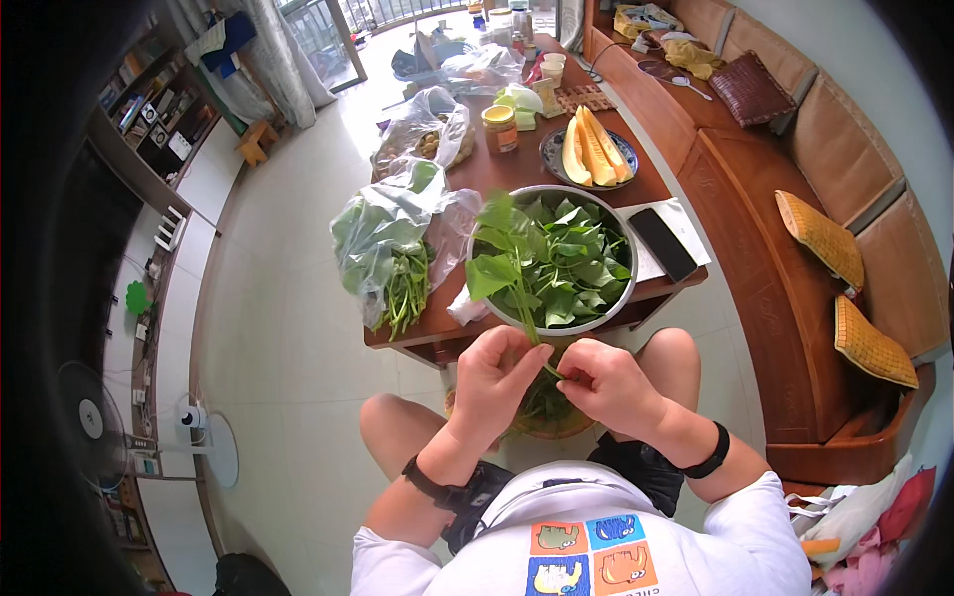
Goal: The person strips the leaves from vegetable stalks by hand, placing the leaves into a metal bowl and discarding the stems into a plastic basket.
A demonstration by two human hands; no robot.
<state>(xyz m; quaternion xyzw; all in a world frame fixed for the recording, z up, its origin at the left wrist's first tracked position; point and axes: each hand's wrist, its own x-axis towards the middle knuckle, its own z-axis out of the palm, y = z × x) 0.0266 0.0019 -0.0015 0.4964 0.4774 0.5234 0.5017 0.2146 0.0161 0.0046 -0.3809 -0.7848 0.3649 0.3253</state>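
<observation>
My left hand (494, 385) is closed around the stems of a sprig of leafy greens (495, 275), whose leaves stand up over a round basin's left side. Close by, my right hand (614, 385) pinches the lower end of the stem, thumb against fingers. Just beyond both hands, the pale basin (633, 273) is heaped with loose green leaves (576, 248). Beneath my hands, between my knees, sits a round container (556, 431) with green stems in it, partly hidden by my hands. To the basin's left, more greens (402, 298) stick out of a clear plastic bag (383, 223).
On the wooden table (397, 345) lie a black phone (663, 243), a plate of orange melon slices (593, 149), a lidded jar (500, 129) and another plastic bag (427, 124). A wooden sofa (755, 298) runs along the right. A fan (91, 418) stands at the left.
</observation>
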